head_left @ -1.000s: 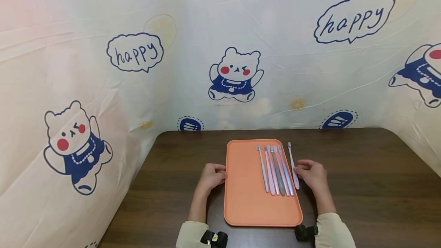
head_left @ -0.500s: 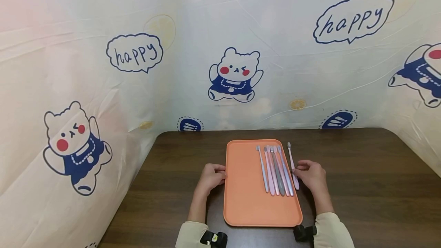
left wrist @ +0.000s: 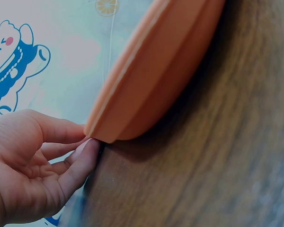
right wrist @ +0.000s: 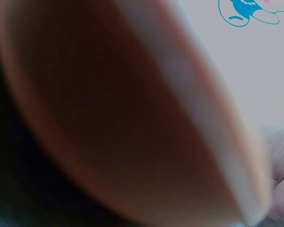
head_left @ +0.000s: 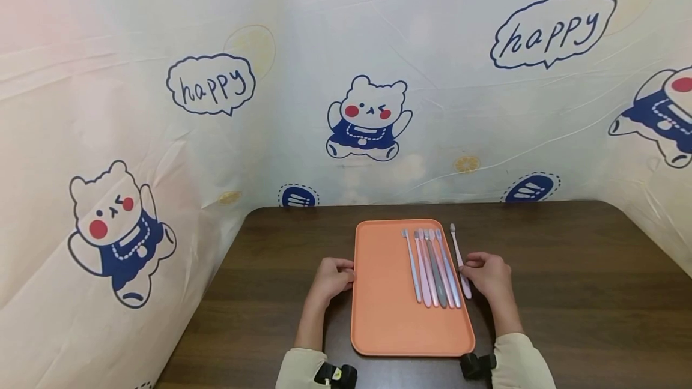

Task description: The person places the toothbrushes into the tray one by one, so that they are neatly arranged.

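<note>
An orange tray [head_left: 381, 299] lies on the table, with a row of pink, grey, blue and lilac toothbrushes [head_left: 435, 269] along its right half. At the tray's left rim, my left hand [head_left: 331, 276] holds the edge; in the left wrist view its thumb and forefinger meet at the tray's [left wrist: 156, 75] corner. Just outside the right rim lies a pale pink toothbrush [head_left: 457, 248], head pointing away. My right hand [head_left: 491, 274] pinches this brush's handle with thumb and fingertips. In the right wrist view the blurred tray [right wrist: 109, 118] hides most of that hand.
The dark wooden table [head_left: 584, 293] extends to both sides of the tray. Behind it hangs a pale curtain [head_left: 373, 29] printed with cartoon bears. A black wrist camera [head_left: 478, 366] sits close to the tray's lower right corner.
My right hand has shifted slightly left, its fingertips now over the pale pink toothbrush handle. The left hand, tray and row of toothbrushes have stayed put.
</note>
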Demonstrator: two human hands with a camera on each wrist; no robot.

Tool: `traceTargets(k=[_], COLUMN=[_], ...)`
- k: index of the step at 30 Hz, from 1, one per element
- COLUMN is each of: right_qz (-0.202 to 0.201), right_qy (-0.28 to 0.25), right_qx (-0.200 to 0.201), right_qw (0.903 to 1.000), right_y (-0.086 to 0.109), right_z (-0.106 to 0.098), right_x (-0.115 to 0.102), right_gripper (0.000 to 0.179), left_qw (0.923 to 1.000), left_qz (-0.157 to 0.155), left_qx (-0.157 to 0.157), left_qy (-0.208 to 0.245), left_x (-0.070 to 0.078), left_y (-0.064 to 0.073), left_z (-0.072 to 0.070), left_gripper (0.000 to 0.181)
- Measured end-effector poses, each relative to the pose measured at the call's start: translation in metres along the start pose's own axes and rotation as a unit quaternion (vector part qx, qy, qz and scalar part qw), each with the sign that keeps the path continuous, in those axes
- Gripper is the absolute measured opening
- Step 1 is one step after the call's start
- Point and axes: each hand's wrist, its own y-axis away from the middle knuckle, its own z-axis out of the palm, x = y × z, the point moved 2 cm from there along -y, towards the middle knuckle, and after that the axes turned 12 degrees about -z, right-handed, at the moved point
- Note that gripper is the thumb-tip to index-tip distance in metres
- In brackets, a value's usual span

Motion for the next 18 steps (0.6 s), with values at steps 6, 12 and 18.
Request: traceTargets(k=[6, 12, 18], right_qz=[0.014, 0.026, 0.037], right_qy=[0.004, 0.017, 0.021], right_qx=[-0.010, -0.017, -0.021], right_qw=[0.9998, 0.9994, 0.9989], right_y=[-0.0002, -0.0017, -0.0024], right_z=[-0.0003, -0.0007, -0.0005], right_x=[0.0000, 0.0005, 0.0015], right_gripper=[0.037, 0.038, 0.037], left_qw=[1.0000, 1.0000, 1.0000], left_qz=[0.005, 0.005, -0.001], left_qx=[0.000, 0.000, 0.001], left_qy=[0.002, -0.002, -0.002], left_x=[0.0005, -0.0022, -0.0021], left_y=[0.0002, -0.0022, -0.0035], left_z=[0.0001, -0.0002, -0.0003], left_gripper=[0.031, 0.031, 0.031])
